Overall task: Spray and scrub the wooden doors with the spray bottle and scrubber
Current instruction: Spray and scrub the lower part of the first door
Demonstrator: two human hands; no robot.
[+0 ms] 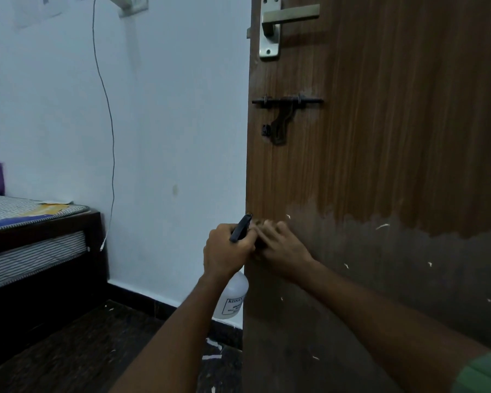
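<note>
Door-cleaning under way below the latch

A left hand (227,251) curls round the spray bottle (233,296) at the wooden door (380,165) edge, nozzle ready; the right hand (281,248), well below the latch (284,117), seems to press a scrubber against the darker, likely damp panel, its grip blurred.

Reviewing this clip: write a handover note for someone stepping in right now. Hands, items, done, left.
Left hand: grips the spray bottle by its head, beside the door edge.
Right hand: on the door by the left hand; blurred, so its grip and the scrubber cannot be made out.
Done: the door's lower part looks darker, likely wet.
Left: the upper door around the handle and latch looks dry; spray and scrub it.
</note>
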